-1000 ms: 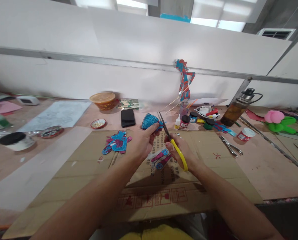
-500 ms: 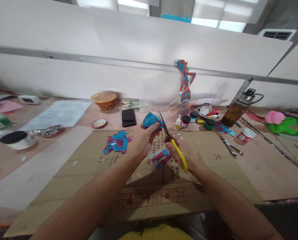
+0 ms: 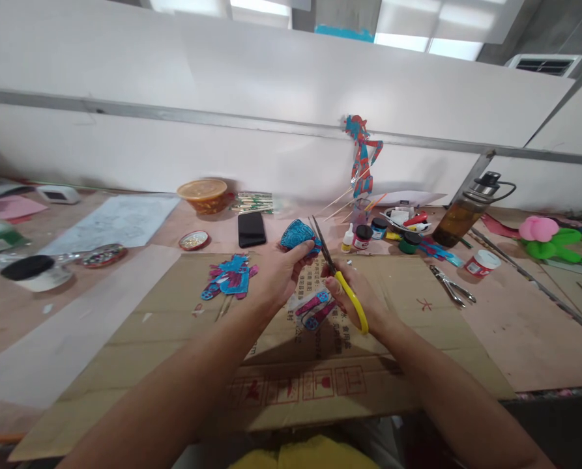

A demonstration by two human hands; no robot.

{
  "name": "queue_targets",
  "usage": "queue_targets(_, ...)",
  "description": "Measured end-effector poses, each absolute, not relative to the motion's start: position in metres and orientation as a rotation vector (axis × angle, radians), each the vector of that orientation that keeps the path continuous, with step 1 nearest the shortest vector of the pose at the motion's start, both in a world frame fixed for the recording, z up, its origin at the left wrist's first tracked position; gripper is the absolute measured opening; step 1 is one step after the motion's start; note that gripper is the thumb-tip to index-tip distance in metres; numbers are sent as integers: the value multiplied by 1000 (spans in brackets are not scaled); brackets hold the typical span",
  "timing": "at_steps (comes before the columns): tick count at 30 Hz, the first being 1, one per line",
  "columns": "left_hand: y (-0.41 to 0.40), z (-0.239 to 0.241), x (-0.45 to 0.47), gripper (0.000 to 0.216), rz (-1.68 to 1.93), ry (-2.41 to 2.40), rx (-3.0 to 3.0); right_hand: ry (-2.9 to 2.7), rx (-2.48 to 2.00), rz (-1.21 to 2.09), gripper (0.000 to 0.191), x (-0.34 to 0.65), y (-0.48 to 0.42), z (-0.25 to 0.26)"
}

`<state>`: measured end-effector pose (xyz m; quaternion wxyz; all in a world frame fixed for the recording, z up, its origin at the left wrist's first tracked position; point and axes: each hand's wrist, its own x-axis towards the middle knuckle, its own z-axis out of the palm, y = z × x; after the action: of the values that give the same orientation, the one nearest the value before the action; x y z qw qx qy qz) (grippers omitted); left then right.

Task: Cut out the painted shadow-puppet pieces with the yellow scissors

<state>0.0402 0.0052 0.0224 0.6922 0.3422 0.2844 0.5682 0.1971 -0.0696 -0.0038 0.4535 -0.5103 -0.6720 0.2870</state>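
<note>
Between its thumb and fingers, my left hand (image 3: 285,270) pinches a blue painted cutout (image 3: 297,236) with dark line patterns. My right hand (image 3: 354,290) grips yellow-handled scissors (image 3: 352,301), whose dark blades point up and away, close to the cutout's right edge. The blades look nearly closed; whether they touch the cutout I cannot tell. Beneath my hands, purple and blue cutout strips (image 3: 315,309) lie on the cardboard sheet (image 3: 173,352). Further left on it rests a small heap of blue and purple cutouts (image 3: 229,277).
Behind the cardboard are a black phone (image 3: 251,230), a lidded orange tub (image 3: 203,196), and paint jars (image 3: 363,236). A red and blue figure (image 3: 362,156) stands on sticks in a cup. Pliers (image 3: 451,285) and a bottle (image 3: 464,212) are at right.
The blue cutout has turned slightly and shifted a little to the right in my left hand. The scissors have moved very slightly right; both hands keep their hold.
</note>
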Motion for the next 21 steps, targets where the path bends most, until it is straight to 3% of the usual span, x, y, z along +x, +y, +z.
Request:
queue_targets(11,8,22,37,41,1257,631,810,-1736,-1250,704,47,200,-68,-4)
queue_targets(21,9,25,36,37,1209,617,851,-1742,-1180,753,68,199,-71,2)
